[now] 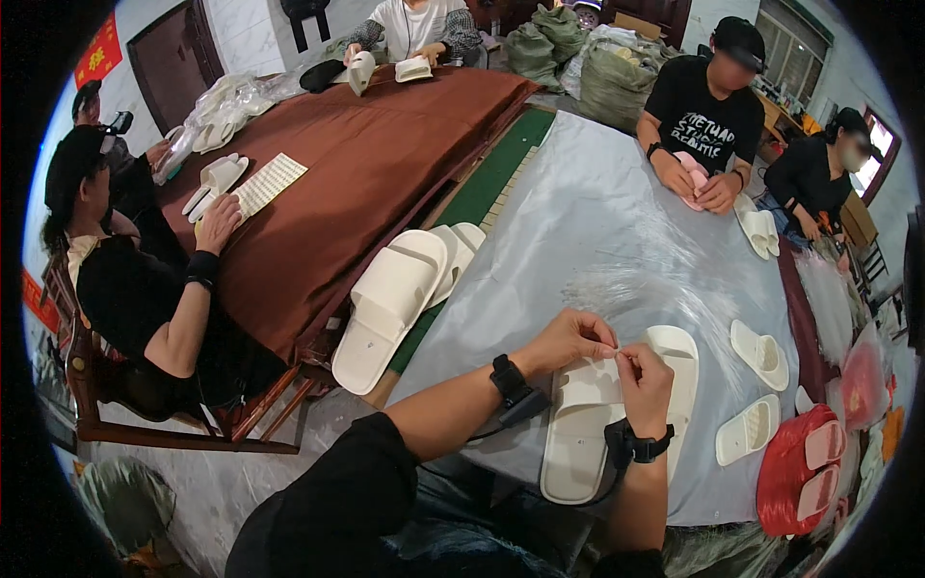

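Observation:
Above a pair of cream slide slippers, my left hand (574, 339) and my right hand (645, 381) meet with fingertips pinched together. Whatever lies between the fingertips is tiny and pale, too small to name. The left slipper (570, 470) lies sole down under my hands at the table's near edge. Its mate, the right slipper (682, 358), is beside it, partly covered by my right hand and wrist. Just beyond my hands, thin clear plastic strands (665, 285) are spread over the grey tablecloth (511, 279).
Single cream slippers (759, 354) lie to the right, by a red plastic bag (792, 462) with pale pink slippers. Larger cream slippers (371, 323) sit left, between the tables. Across from me a person (708, 116) handles a pink slipper. Others sit around the brown-covered table (385, 144).

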